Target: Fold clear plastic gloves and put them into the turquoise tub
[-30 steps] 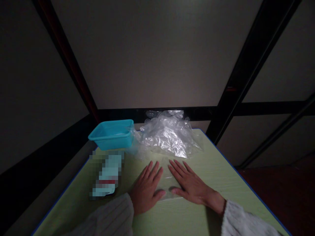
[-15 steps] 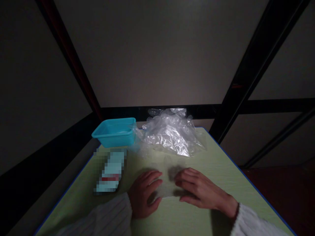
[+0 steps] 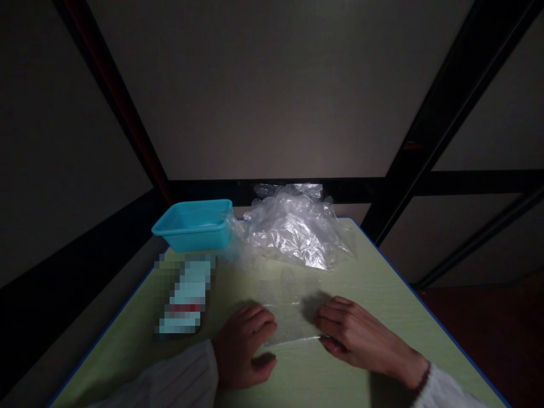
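Note:
A thin clear plastic glove [image 3: 293, 320] lies flat on the table in front of me, with a rounded finger shape at its far side. My left hand [image 3: 246, 345] rests at the glove's left edge, fingers bent and thumb spread away from them, holding nothing. At the right edge is my right hand [image 3: 351, 334], its fingers loosely curled and touching or just above the plastic. Its thumb sits low, partly in shadow. Beyond the glove rises a crumpled pile of clear plastic gloves [image 3: 293, 226].
A blue plastic basket [image 3: 195, 238] stands at the far left, with clear plastic hanging over its right side. Nearer me lies a pixelated pale-green object [image 3: 189, 294] with a red band. The table [image 3: 395, 306] has a blue edge, and a wall [image 3: 276, 90] stands behind it.
My hands have moved farther apart, the left one toward me and leftward, the right one to the right. More of the flat glove shows between them. The view has shifted slightly.

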The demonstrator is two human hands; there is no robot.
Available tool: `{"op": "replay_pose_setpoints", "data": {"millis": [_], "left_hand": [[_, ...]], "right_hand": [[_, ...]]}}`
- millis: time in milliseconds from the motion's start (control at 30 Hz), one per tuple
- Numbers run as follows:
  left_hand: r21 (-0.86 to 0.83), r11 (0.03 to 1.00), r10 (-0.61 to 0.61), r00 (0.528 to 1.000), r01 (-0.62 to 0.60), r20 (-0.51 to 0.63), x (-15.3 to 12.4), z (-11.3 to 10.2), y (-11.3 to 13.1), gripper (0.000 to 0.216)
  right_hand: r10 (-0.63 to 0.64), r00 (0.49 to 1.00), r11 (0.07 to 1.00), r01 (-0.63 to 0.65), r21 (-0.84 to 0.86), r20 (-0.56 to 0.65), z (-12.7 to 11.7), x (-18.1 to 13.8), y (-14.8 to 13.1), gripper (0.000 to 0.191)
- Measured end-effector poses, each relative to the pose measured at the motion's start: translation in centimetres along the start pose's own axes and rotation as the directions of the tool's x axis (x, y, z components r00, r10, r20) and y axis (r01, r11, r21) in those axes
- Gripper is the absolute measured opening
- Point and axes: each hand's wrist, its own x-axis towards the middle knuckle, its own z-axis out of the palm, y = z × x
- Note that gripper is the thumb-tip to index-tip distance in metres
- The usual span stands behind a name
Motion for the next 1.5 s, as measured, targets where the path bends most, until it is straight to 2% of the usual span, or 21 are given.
{"op": "replay_pose_setpoints", "data": {"millis": [233,367,533,667,800,1033,1133,1200,1267,1333,1367,1433,1500], "left_hand": [[0.013,0.999,-0.051,0.999,0.05,0.02,0.6,-0.5,0.8,0.032],[0.025,0.997,-0.078,0.997,0.078,0.018,0.8,-0.6,1.1,0.031],[0.053,0.996,-0.069,0.998,0.069,-0.009,0.9,-0.6,1.3,0.026],[0.059,0.996,-0.071,0.997,0.073,-0.04,1.0,-0.6,1.3,0.022],[0.025,0.996,-0.087,0.993,0.09,-0.079,1.0,-0.6,1.0,0.016],[-0.125,0.984,-0.156,0.959,0.129,-0.235,1.0,-0.9,0.5,0.016],[-0.197,0.97,-0.188,0.951,0.141,-0.245,1.3,-1.9,0.9,0.015],[-0.229,0.952,-0.253,0.94,0.201,-0.229,1.6,-2.9,1.5,0.015],[-0.285,0.912,-0.361,0.908,0.295,-0.215,2.0,-4.0,2.2,0.013],[-0.447,0.821,-0.446,0.888,0.356,-0.112,2.4,-4.9,2.8,0.009],[-0.564,0.731,-0.485,0.874,0.384,-0.035,2.6,-5.2,2.9,0.01],[-0.757,0.482,-0.54,0.83,0.441,0.14,3.1,-5.3,2.9,0.017],[-0.832,0.262,-0.577,0.77,0.49,0.272,3.6,-5.0,2.5,0.024]], "right_hand": [[0.018,1.0,1.0,-0.018,0.023,0.01,-0.5,0.1,-0.2,0.022],[0.017,1.0,1.0,-0.017,-0.021,-0.015,-0.3,0.1,0.1,0.023],[0.025,0.993,0.998,-0.031,-0.055,-0.118,0.0,-0.1,0.7,0.02],[0.017,0.975,1.0,-0.021,-0.018,-0.22,-0.1,-0.1,0.9,0.024],[0.035,0.962,0.999,-0.032,0.014,-0.272,-0.3,-0.1,1.0,0.028],[0.089,0.923,0.989,-0.037,0.144,-0.375,-0.6,-0.6,1.1,0.031],[0.14,0.887,0.962,-0.016,0.274,-0.439,-1.0,-0.9,0.9,0.029],[0.202,0.848,0.928,-0.006,0.373,-0.49,-1.5,-1.1,0.7,0.026],[0.263,0.813,0.877,0.022,0.48,-0.519,-2.0,-1.2,0.4,0.024],[0.311,0.8,0.789,0.083,0.609,-0.513,-2.6,-1.2,0.1,0.025],[0.339,0.799,0.727,0.113,0.678,-0.497,-2.8,-1.2,0.0,0.025],[0.409,0.807,0.579,0.13,0.805,-0.425,-2.9,-1.1,-0.1,0.026],[0.459,0.834,0.44,0.086,0.894,-0.306,-2.6,-0.9,0.1,0.028]]}}
